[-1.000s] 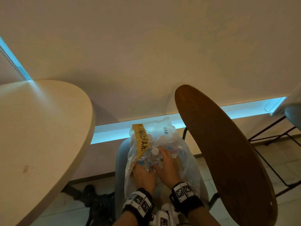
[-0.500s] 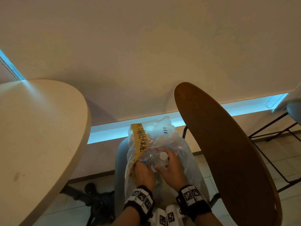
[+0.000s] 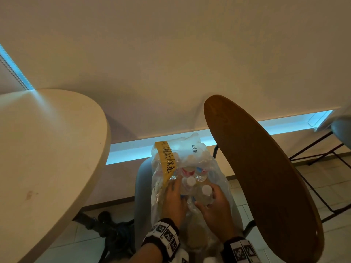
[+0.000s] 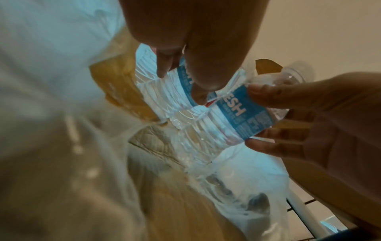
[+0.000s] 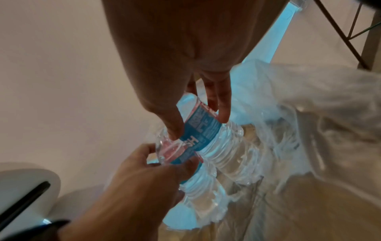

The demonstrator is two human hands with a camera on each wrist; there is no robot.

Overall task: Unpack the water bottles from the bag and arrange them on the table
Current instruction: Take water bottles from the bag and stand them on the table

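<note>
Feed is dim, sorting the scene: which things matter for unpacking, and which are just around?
Job:
clear plastic bag
water bottles
cream table
left hand
right hand

Just around:
brown round tabletop
grey chair

This looks like a café or a break room rather than a home. A round cream worktop (image 3: 47, 149) on a dark pedestal base (image 3: 112, 232) stands beside a round wooden one (image 3: 266, 177), with thin black metal chair legs (image 3: 322, 149) behind. The floor is pale tile (image 3: 322, 186), and roller blinds (image 3: 171, 63) hang low over a window strip (image 3: 133, 150) along the wall
</note>
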